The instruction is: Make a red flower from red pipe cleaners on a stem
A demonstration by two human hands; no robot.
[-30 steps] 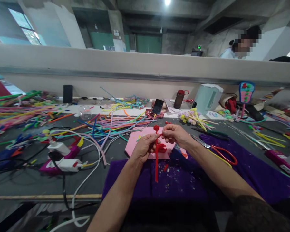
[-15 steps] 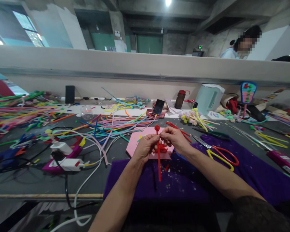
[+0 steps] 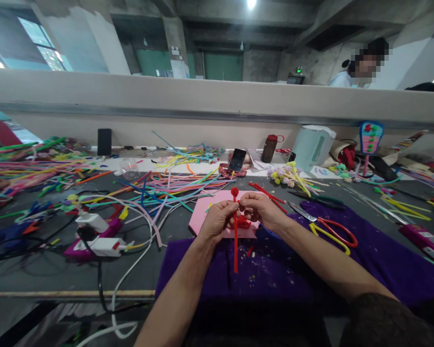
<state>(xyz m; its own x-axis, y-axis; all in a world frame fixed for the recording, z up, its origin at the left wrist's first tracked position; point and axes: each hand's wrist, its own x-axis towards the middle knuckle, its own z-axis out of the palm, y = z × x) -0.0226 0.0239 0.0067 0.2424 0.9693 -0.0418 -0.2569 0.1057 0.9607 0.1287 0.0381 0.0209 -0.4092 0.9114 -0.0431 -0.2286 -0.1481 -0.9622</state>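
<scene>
Between my hands, above a pink board (image 3: pixel 200 218), is a red pipe cleaner (image 3: pixel 236 250) with a small round curled head at its top and a long stem hanging down. My left hand (image 3: pixel 219 219) pinches the stem just below the head. My right hand (image 3: pixel 257 208) is closed at the same spot, its fingertips on a red piece beside the stem. Exactly what the right fingertips grip is partly hidden. More red pieces (image 3: pixel 243 222) lie on the board behind my hands. Loose red pipe cleaners (image 3: pixel 269 195) rest beyond my right hand.
Scissors (image 3: pixel 320 224) and dark-handled pliers (image 3: pixel 321 200) lie to the right on a purple cloth (image 3: pixel 275 274). A power strip (image 3: pixel 75 248) with white cables sits left. Colourful pipe cleaners (image 3: pixel 173 185), a phone (image 3: pixel 237 160), a bottle (image 3: pixel 269 148) and a kettle (image 3: pixel 313 147) stand behind.
The lower end of the red stem has swung slightly left. Both hands keep nearly the same place and their pinching grip. At the far left edge, another person's hand shows more.
</scene>
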